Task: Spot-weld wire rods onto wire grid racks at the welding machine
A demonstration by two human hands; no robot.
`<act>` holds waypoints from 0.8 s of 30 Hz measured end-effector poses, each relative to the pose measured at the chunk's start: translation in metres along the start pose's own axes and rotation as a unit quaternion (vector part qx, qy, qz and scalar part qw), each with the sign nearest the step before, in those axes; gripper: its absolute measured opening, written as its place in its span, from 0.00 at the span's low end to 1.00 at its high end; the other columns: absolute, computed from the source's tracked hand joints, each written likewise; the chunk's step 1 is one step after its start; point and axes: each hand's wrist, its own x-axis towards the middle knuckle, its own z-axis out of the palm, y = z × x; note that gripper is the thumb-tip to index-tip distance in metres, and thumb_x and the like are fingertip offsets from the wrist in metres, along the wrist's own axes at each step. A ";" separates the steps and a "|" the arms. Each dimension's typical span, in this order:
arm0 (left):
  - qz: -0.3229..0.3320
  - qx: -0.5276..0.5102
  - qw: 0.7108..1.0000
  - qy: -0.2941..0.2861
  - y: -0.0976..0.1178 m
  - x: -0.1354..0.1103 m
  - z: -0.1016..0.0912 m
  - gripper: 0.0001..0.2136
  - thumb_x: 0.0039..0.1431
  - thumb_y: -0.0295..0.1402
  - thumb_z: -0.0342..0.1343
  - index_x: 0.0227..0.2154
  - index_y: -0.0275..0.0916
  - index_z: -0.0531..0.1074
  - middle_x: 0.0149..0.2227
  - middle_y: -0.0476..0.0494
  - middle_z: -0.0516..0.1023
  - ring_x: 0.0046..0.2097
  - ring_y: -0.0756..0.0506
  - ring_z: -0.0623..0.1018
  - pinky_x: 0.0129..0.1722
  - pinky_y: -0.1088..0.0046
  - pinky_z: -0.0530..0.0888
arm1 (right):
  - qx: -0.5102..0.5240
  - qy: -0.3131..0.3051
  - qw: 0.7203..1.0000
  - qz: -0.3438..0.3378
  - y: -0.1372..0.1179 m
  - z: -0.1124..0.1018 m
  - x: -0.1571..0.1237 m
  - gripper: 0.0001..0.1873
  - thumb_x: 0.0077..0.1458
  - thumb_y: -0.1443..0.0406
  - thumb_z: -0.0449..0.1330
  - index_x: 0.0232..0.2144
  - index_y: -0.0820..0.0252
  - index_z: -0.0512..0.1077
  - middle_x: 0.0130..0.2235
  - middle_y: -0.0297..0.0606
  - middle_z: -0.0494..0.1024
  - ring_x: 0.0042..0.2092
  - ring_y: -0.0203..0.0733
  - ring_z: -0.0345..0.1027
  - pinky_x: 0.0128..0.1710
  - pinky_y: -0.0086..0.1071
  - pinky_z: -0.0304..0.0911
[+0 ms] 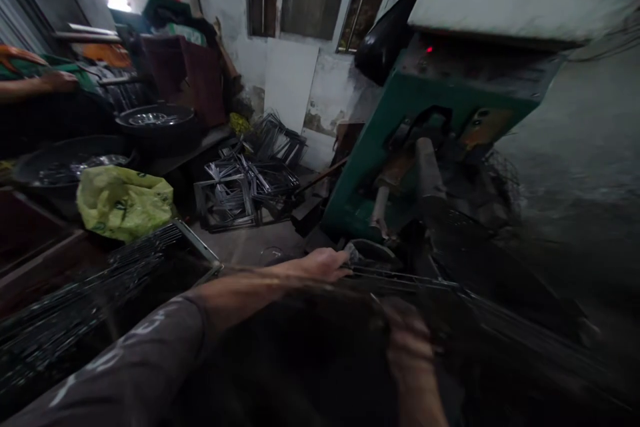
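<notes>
My left hand [320,263] reaches forward and grips the far end of a wire frame [400,280] that lies in front of the green machine [400,120]. My right hand [407,340] is low in the view, blurred, and closed on the near part of the same frame. The frame's thin rods stretch to the right and are smeared by motion. The machine's dark metal arm [430,173] juts out just above the frame.
A tray of thin wire rods [100,280] lies at the left. A yellow-green bag [125,203] and dark bowls [155,121] sit beyond it. Stacked wire frames [250,180] cover the floor. Another person's hand [57,80] shows at far left.
</notes>
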 end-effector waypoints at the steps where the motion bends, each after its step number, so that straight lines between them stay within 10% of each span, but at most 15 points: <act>1: -0.001 0.003 1.000 0.003 0.001 0.001 -0.002 0.15 0.62 0.43 0.48 0.41 0.36 0.67 0.36 0.39 0.78 0.41 0.42 0.78 0.36 0.74 0.70 | 0.007 0.005 1.000 0.000 0.002 0.014 0.007 0.26 0.37 0.53 0.69 0.33 0.63 0.67 0.27 0.33 0.72 0.26 0.37 0.66 0.24 0.31 0.64; 7: 0.003 0.023 1.000 0.003 0.006 0.010 -0.013 0.15 0.63 0.42 0.47 0.43 0.35 0.67 0.37 0.39 0.78 0.43 0.42 0.78 0.37 0.74 0.70 | 0.053 0.077 0.994 -0.053 0.011 0.073 0.037 0.21 0.35 0.55 0.64 0.30 0.60 0.65 0.29 0.33 0.73 0.33 0.40 0.67 0.34 0.34 0.64; 24: 0.011 -0.051 0.998 0.035 0.000 0.047 0.004 0.15 0.62 0.43 0.49 0.40 0.35 0.69 0.36 0.38 0.78 0.41 0.42 0.78 0.36 0.74 0.69 | 0.019 0.117 0.984 -0.133 0.014 0.062 0.062 0.18 0.43 0.55 0.62 0.32 0.60 0.63 0.30 0.32 0.68 0.33 0.38 0.64 0.36 0.34 0.62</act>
